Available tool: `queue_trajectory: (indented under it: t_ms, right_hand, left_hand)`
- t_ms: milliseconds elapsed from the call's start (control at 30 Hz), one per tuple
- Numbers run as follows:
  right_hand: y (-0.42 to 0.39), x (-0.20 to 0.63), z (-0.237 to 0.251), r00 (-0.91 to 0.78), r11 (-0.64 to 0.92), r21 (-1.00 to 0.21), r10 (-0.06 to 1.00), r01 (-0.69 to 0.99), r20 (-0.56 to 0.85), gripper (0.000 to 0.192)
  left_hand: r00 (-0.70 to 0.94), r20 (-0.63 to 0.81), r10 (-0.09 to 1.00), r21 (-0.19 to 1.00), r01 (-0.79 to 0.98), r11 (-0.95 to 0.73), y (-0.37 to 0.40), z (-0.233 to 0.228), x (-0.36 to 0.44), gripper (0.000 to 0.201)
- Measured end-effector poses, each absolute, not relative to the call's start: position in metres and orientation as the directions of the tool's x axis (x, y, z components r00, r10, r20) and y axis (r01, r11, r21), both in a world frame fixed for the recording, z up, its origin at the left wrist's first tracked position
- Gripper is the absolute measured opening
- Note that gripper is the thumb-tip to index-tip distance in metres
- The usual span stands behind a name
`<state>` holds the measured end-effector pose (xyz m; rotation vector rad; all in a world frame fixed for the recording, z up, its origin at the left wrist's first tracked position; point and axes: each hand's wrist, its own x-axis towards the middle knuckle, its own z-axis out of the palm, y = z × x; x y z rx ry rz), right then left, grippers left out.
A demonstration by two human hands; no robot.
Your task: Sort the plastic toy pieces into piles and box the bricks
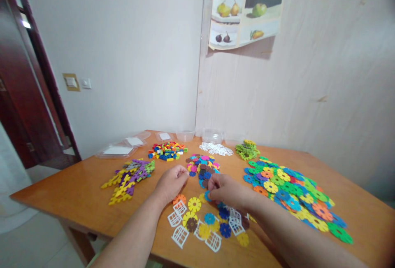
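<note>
Yellow/purple connector pile (129,177) far left on the table (77,202). My left hand (171,183) loosely curled, fingertips at the small flower pile (202,167); can't tell if it grips anything. My right hand (226,192) pinches a blue disc (207,196) above the white window pieces (180,235). Big disc heap (293,196) right.

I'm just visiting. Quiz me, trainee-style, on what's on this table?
1. True or false: the right hand pinches a blue disc.
2. What lies nearest the left hand? A) the small flower pile B) the green pile C) the big disc pile
3. What colour are the window pieces at the table's near edge?

Key: 1 true; 2 A; 3 white.
</note>
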<state>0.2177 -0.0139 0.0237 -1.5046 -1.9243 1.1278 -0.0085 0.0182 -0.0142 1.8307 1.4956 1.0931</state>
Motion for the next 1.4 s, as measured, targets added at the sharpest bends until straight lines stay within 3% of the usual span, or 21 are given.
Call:
queue_trajectory:
  t_ms: [133, 233, 367, 467, 567, 767, 900, 967, 1033, 1233, 1400]
  right_hand:
    - [0.004, 0.217, 0.029, -0.178, -0.028, -0.956, 0.981, 0.292, -0.083, 0.012]
    - [0.009, 0.224, 0.025, -0.146, 0.042, -0.887, 0.989, 0.461, -0.030, 0.011]
    - [0.002, 0.232, 0.017, -0.290, 0.189, -0.654, 0.956, 0.733, -0.048, 0.015]
    - [-0.001, 0.232, 0.014, -0.311, 0.241, -0.544, 0.950, 0.804, -0.038, 0.018]
    - [-0.002, 0.230, 0.015, -0.301, 0.220, -0.535, 0.951, 0.816, -0.069, 0.018]
    - [-0.004, 0.223, 0.019, -0.299, 0.186, -0.648, 0.952, 0.739, -0.067, 0.023]
    - [0.004, 0.218, 0.017, -0.219, 0.099, -0.866, 0.976, 0.489, -0.013, 0.016]
    - [0.008, 0.217, 0.016, -0.129, 0.131, -0.899, 0.988, 0.418, 0.084, 0.013]
    - [0.007, 0.218, 0.015, -0.110, 0.180, -0.865, 0.983, 0.469, 0.145, 0.010]
    - [-0.008, 0.219, 0.010, -0.447, 0.369, -0.651, 0.893, 0.664, 0.050, 0.014]
    - [-0.005, 0.216, 0.004, -0.425, 0.337, -0.572, 0.905, 0.748, -0.022, 0.021]
  left_hand:
    - [0.062, 0.252, 0.966, 0.807, 0.538, -0.245, 0.019, -0.016, -0.009, 0.030]
    - [0.068, 0.258, 0.964, 0.792, 0.557, -0.251, 0.021, -0.017, -0.009, 0.029]
    - [0.074, 0.261, 0.963, 0.786, 0.562, -0.256, 0.022, -0.018, -0.010, 0.028]
    - [0.082, 0.268, 0.960, 0.788, 0.555, -0.267, 0.022, -0.019, -0.010, 0.028]
    - [0.073, 0.277, 0.958, 0.794, 0.544, -0.270, 0.022, -0.020, -0.010, 0.028]
    - [0.062, 0.288, 0.956, 0.804, 0.527, -0.276, 0.024, -0.023, -0.011, 0.027]
    - [0.057, 0.282, 0.958, 0.799, 0.538, -0.267, 0.025, -0.024, -0.011, 0.026]
    - [0.051, 0.278, 0.959, 0.799, 0.543, -0.260, 0.025, -0.023, -0.011, 0.026]
    - [0.046, 0.266, 0.963, 0.801, 0.544, -0.248, 0.024, -0.022, -0.011, 0.027]
    - [0.065, 0.285, 0.956, 0.794, 0.543, -0.273, 0.023, -0.023, -0.011, 0.025]
    - [0.060, 0.278, 0.959, 0.796, 0.543, -0.266, 0.023, -0.023, -0.011, 0.024]
